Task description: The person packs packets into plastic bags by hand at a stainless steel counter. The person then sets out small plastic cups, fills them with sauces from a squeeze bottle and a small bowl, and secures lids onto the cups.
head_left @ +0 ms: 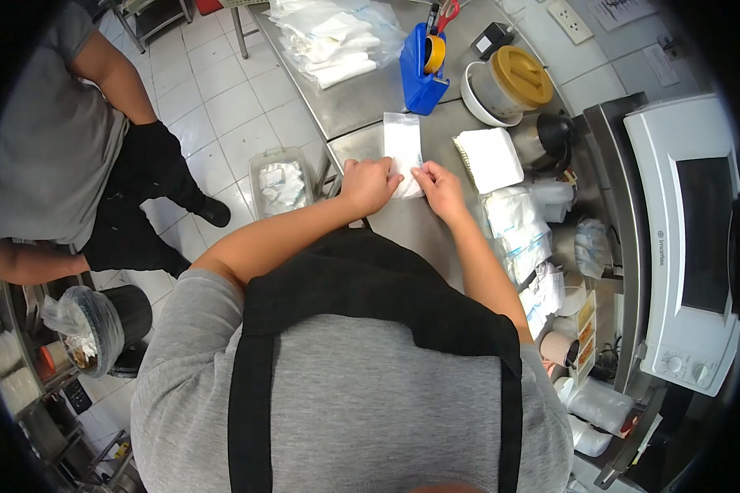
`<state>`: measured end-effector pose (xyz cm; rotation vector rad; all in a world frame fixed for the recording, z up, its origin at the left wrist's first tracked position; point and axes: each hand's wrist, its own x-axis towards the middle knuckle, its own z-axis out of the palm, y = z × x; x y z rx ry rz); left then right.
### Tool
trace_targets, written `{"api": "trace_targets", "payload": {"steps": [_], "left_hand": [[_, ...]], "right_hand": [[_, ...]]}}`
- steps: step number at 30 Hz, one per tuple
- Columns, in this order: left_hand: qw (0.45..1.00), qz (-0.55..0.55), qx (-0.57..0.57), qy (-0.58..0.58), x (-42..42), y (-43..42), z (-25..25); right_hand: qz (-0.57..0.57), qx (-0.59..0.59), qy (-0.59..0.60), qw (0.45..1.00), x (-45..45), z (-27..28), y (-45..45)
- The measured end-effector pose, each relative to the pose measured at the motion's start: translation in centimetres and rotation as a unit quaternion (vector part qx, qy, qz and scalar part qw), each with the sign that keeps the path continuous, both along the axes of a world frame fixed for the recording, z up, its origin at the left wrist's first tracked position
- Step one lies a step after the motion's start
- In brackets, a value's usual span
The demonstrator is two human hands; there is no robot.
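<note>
A small clear plastic bag with something white inside lies on the steel counter, its long side pointing away from me. My left hand is closed at the near left part of the bag, fingers curled and thumb toward its middle. Opposite it, my right hand pinches the right edge between thumb and fingers. Just beyond the bag stands a blue tape dispenser with a yellow roll. To the right of my right hand is a stack of white napkins.
A plastic bin of white packets sits at lower left of the counter. White bundles in plastic lie at the far end. Along the right are a yellow-lidded container, wrapped white packs and a microwave. Another person stands left.
</note>
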<state>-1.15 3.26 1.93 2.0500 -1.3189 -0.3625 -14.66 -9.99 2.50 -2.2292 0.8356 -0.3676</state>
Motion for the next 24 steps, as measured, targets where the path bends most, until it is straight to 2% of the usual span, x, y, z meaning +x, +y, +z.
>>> {"api": "trace_targets", "payload": {"steps": [3,9,12,15,18,21,22,24], "left_hand": [[0.999,-0.002,0.038,0.005,0.5,-0.8,0.1],[0.995,-0.003,0.093,-0.03,1.9,-2.2,-0.2],[0.995,0.007,0.092,-0.039,2.0,-2.4,0.0],[0.995,0.027,0.084,0.05,2.3,-1.7,1.0],[0.962,0.086,-0.138,0.221,2.9,-0.7,-0.8],[0.843,0.084,-0.214,0.487,2.6,-0.3,-0.8],[0.787,0.035,-0.217,0.576,2.5,-0.3,-0.4],[0.741,0.02,-0.223,0.633,2.5,-0.8,0.6]], "right_hand": [[-0.053,0.023,0.059,0.997,0.8,1.0,0.3],[-0.104,-0.138,0.103,0.98,2.0,0.0,-0.4],[-0.079,-0.065,0.108,0.989,2.9,0.4,-1.1],[-0.094,0.107,-0.038,0.989,3.3,-1.2,-2.1],[-0.11,0.327,-0.185,0.92,3.2,-0.3,-1.4],[-0.094,0.37,-0.278,0.882,3.3,0.6,-0.1],[-0.081,0.381,-0.292,0.873,3.2,0.6,0.2],[-0.067,0.367,-0.296,0.879,3.5,0.9,0.8]]}}
